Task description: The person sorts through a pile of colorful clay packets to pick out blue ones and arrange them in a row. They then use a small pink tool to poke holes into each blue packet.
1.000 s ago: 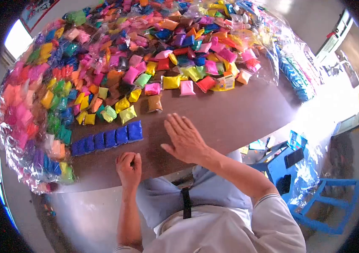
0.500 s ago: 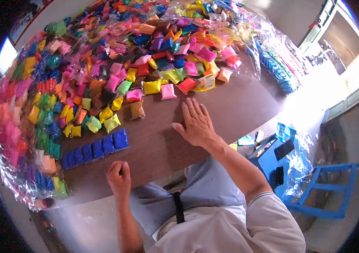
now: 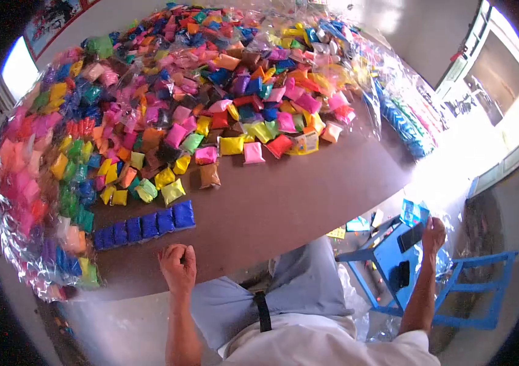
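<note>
plump, deep-blue and slightly glossy in a slanting row of blue packets (image 3: pixel 149 226), set side by side near the front left corner of the desk (image 3: pixel 290 195). curled loosely closed at the front edge with left hand (image 3: pixel 178 266); reaching beyond the right edge with right hand (image 3: pixel 434 234), grip impossible to tell.

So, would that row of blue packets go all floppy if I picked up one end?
Probably, if they're joined: the blue row has dips between puffy packets, where it could bend. It likely won't roll, lying flat on the table. Its shiny wrapping might feel slippery.
</note>
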### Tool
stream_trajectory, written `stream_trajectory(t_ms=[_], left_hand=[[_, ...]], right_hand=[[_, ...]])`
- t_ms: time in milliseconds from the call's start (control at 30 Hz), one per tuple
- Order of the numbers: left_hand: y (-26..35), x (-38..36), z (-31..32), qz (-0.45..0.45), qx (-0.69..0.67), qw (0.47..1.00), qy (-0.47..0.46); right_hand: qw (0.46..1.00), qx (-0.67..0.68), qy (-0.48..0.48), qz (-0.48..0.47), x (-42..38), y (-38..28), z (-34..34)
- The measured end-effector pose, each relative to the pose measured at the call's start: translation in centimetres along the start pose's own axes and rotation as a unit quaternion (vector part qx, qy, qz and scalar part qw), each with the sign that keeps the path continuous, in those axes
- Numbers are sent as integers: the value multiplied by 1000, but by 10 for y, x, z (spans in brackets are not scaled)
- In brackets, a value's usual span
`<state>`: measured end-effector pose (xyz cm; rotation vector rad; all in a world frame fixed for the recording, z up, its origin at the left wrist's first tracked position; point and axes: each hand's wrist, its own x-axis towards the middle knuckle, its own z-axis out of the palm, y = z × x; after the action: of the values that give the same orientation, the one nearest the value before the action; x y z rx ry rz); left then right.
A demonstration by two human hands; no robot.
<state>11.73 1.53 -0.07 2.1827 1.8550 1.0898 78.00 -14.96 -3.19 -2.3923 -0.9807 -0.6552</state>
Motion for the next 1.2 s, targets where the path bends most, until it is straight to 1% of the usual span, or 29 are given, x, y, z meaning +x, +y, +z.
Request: stream_trajectory(t_ms=[67,133,167,200,233,267,300,333,367,433,500,600,667,767,867,967,1067,1133,1200], left_hand=[[1,2,-2,5,2,1000,-17],[-1,4,-2,11,-5,1000,-18],[-5,2,1,13,-12,1000,-13],[-8,1,2,15,-19,1000,-9],[-7,2,0,9,-23,1000,-6],[-4,2,0,3,-27,1000,-2],[-1,1,-1,-4,-33,999,2],[3,2,-2,1,-29,1000,2],[6,4,-5,5,-25,1000,2],[4,2,-6,5,-28,1000,2],[-3,0,-1,1,-44,999,2],[-5,-2,2,-1,-16,1000,-1],[-8,-3,5,-1,-25,1000,0],[-5,-1,0,-9,-21,1000,-16],[-3,0,-3,-8,-19,1000,-22],[-1,1,-3,-7,-24,1000,-17],[-3,0,-2,-14,-23,999,-21],[-3,1,-2,-16,-22,999,-23],[-1,1,-4,-11,-20,1000,-19]], right_hand=[[999,39,-12,11,-4,-32,-5],[995,96,-8,-13,-5,-84,-9],[980,190,30,-43,-6,-118,-9],[981,188,-24,-51,-4,-139,-8],[952,295,-15,-80,-5,-171,-9],[954,286,6,-90,-6,-195,-1],[945,317,-10,-82,-8,-216,6],[924,362,1,-126,-7,-245,4],[928,328,-21,-173,-4,-273,-9],[903,361,-18,-230,-4,-310,6],[893,331,-109,-286,-4,-343,0],[850,350,-128,-371,-9,-385,1],[819,355,-147,-425,-16,-405,8],[786,401,-149,-446,-28,-426,14],[772,413,-147,-461,-34,-437,20],[779,404,-172,-447,-36,-443,19],[835,393,-214,-320,-22,-456,20],[902,311,-204,-219,7,-476,22],[913,341,-89,-206,42,-492,56]])
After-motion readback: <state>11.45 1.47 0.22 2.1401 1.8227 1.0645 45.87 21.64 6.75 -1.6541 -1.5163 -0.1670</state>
